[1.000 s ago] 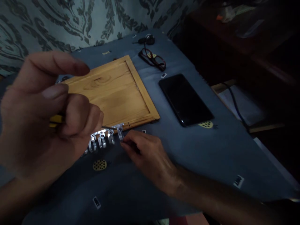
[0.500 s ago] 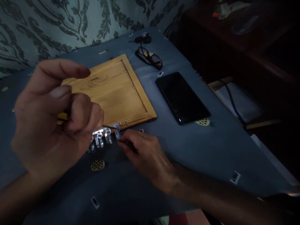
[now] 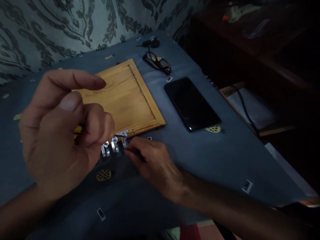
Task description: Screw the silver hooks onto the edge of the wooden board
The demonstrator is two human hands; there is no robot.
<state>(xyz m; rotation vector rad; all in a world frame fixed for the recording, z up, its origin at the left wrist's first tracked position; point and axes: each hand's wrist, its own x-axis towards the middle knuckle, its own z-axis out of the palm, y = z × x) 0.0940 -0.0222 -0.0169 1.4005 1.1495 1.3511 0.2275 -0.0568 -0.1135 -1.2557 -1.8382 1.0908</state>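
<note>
My left hand [image 3: 62, 133] is closed around a screwdriver [image 3: 120, 135]; a bit of its yellow handle shows between the fingers, and the index finger is raised off it. Its thin shaft points right, to the end hook of a metal hook rail. That silver hook [image 3: 124, 142] is pinched between the thumb and finger of my right hand [image 3: 158, 166]. More hooks [image 3: 114, 146] hang along the near edge of a wooden board [image 3: 122, 100] with a raised frame. My left hand covers the board's left part and the rest of the rail.
A black phone [image 3: 192, 103] lies right of the board. Behind it are dark-framed glasses [image 3: 157, 63] and a small black object [image 3: 153, 42] with a thin end. The blue cloth [image 3: 140, 206] covers the table; patterned wallpaper rises behind, dark furniture stands right.
My left hand has shifted slightly right and down, and turned a little with the screwdriver. The right hand keeps its pinch on the hook. The whole view has moved slightly.
</note>
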